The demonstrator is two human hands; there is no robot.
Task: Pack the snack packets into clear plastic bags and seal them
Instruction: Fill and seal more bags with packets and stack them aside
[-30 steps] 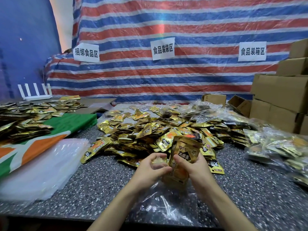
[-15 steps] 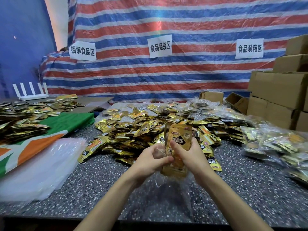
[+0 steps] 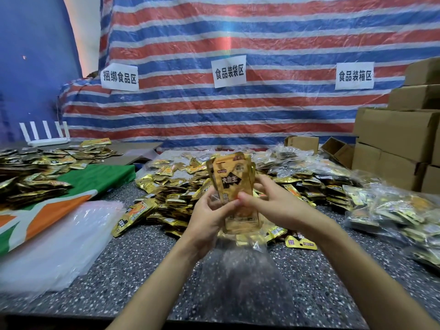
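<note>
Head view. Left hand (image 3: 209,217): grip curled, thumb and fingers pinching the bag (image 3: 240,256) at its mouth, against the lower front of the stack (image 3: 232,184) of gold packets. Right hand (image 3: 281,206): grip curled round the stack's right side, thumb on its front, touching the left thumb. The stack is upright, held above the worktop (image 3: 119,270) in front of the pile (image 3: 181,186). Its lower end looks hazy behind plastic, apparently inside the bag; its top sticks out bare. The bag hangs from the hands down toward the worktop, blurred, so its edges are hard to tell.

The pile of loose packets spreads across the mid worktop behind the hands. Empty bags (image 3: 59,241) lie flat at near left. A green and orange cloth (image 3: 83,184) is beside them, with more packets (image 3: 31,177) heaped on it. Filled bags (image 3: 392,210) are at right, and boxes (image 3: 392,134) are stacked behind them. A white router (image 3: 45,136) is at far left. A striped tarp (image 3: 238,44) behind carries three signs (image 3: 229,73).
</note>
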